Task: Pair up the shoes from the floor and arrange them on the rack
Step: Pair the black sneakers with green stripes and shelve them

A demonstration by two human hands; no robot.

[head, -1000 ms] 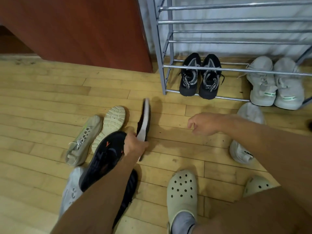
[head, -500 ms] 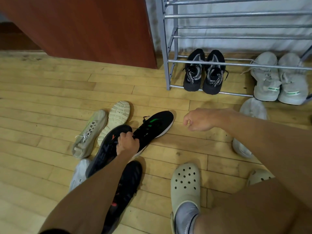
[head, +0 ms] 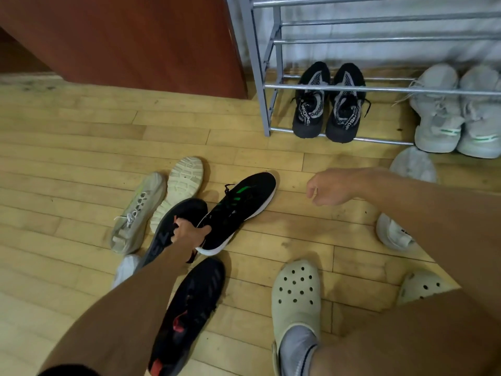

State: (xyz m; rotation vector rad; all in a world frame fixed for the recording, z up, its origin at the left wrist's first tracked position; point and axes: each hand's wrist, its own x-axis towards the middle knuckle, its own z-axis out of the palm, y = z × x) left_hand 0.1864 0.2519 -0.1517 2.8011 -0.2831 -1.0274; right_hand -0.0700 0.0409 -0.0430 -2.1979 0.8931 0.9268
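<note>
My left hand (head: 189, 233) grips the heel of a black sneaker with green stripes and a white sole (head: 241, 207), which lies upright on the wood floor. A second black shoe (head: 173, 226) lies partly under that hand. A black shoe with red marks (head: 189, 313) lies nearer me. Two beige sneakers (head: 141, 210) lie to the left, one sole up (head: 184, 180). My right hand (head: 333, 189) hovers loosely curled, holding nothing. The metal rack (head: 263, 85) carries a black-grey pair (head: 328, 104) and a pale grey pair (head: 458, 109) on its lowest level.
A reddish wooden cabinet (head: 135, 39) stands left of the rack. A white sneaker (head: 393, 232) lies partly under my right arm, with a grey shoe (head: 412, 164) beyond it. Another white shoe (head: 126, 268) shows under my left arm. I wear pale clogs (head: 296, 291).
The green-striped black sneaker went from standing on its edge to lying upright on the floor, with my left hand still at its heel. My right hand barely moved.
</note>
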